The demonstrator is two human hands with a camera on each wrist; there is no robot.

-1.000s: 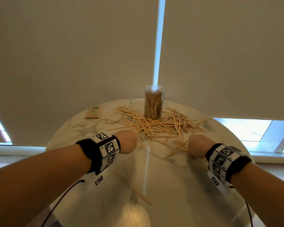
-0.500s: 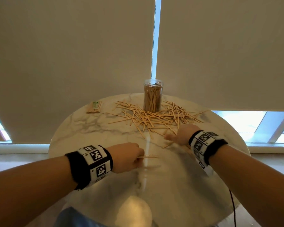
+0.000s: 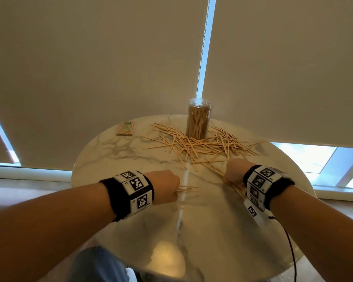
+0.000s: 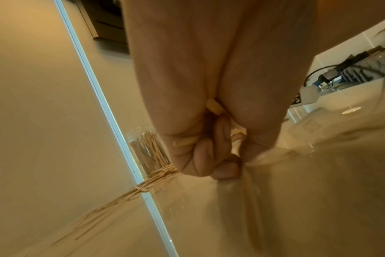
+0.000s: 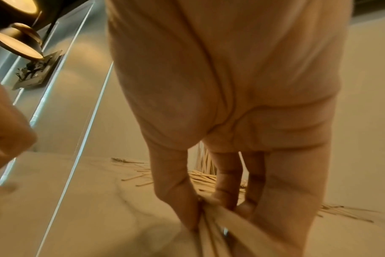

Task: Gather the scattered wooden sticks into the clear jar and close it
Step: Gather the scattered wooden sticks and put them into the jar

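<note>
Wooden sticks in a small wrapped bundle (image 3: 126, 129) lie at the far left of the round marble bench (image 3: 110, 151), apart from everything else. Nearer and still on the left, the left hand (image 3: 165, 187) sits low over the bench with its fingers (image 4: 209, 156) clenched round a few sticks (image 3: 186, 189), whose ends poke out toward the centre; the left wrist view shows stick ends tucked between the curled fingers and palm. At the far centre stands the jar (image 3: 199, 121), upright, already holding a good many sticks on end; whether its lid is on I cannot tell. Around its foot spreads the loose pile (image 3: 202, 144), fanning to both sides and reaching toward the near right. There the right hand (image 3: 233, 173) is down on the bench at the pile's near edge, its fingers (image 5: 225, 180) and thumb pinching a handful of sticks (image 5: 211, 231) that run back under the wrist. My reading is that the gathering step is in hand and only begun, since most of the sticks lie scattered. Next, each handful probably needs squaring up so the sticks lie parallel, then carrying to the jar and dropping in end first. With so many already standing inside, a splayed handful could catch on the mouth, and the light jar could tip if knocked.
</note>
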